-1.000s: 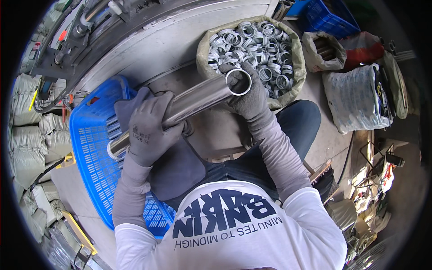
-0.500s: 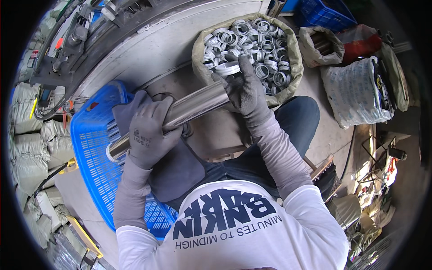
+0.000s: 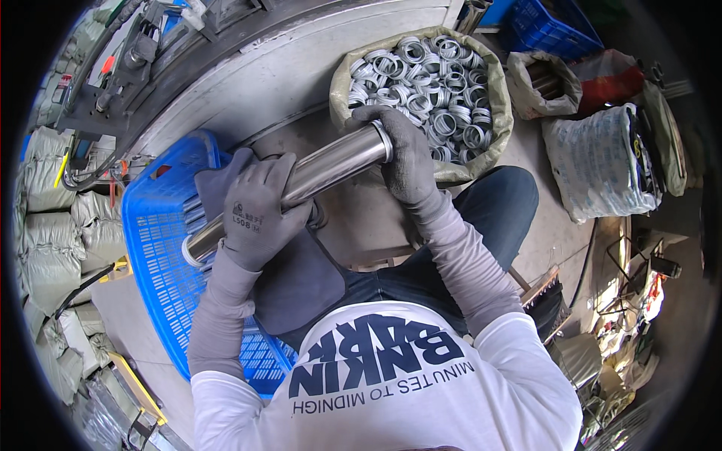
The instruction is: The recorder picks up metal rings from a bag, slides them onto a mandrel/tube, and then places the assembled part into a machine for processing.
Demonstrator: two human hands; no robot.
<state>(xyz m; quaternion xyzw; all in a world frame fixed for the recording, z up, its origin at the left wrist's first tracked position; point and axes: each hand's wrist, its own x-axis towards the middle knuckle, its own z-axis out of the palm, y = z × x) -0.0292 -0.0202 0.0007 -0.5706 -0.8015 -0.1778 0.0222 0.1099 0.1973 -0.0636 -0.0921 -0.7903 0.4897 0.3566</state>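
Observation:
A shiny metal tube (image 3: 331,171) slants across my lap, its right end higher. My left hand (image 3: 259,212), in a grey glove, is closed around the tube's middle. At the upper right end a white ring (image 3: 386,143) sits around the tube's rim. My gloved right hand (image 3: 408,159) is closed over that end, fingers and palm pressing on the ring; part of the ring is hidden by the glove. Another white ring (image 3: 191,252) surrounds the lower left end, above the blue basket (image 3: 147,259). A dark grey cloth (image 3: 297,282) covers my left thigh.
An open sack (image 3: 502,120) full of white rings stands ahead, just beyond my right hand. Metal tubes lie in the blue basket. A smaller sack (image 3: 519,94), a white bag (image 3: 590,161) and a blue crate (image 3: 553,26) stand at right. Machinery (image 3: 128,71) occupies the far left.
The white ring in my right hand has moved from above the tube's upper end onto it. My right hand has closed over that end; my left keeps its grip.

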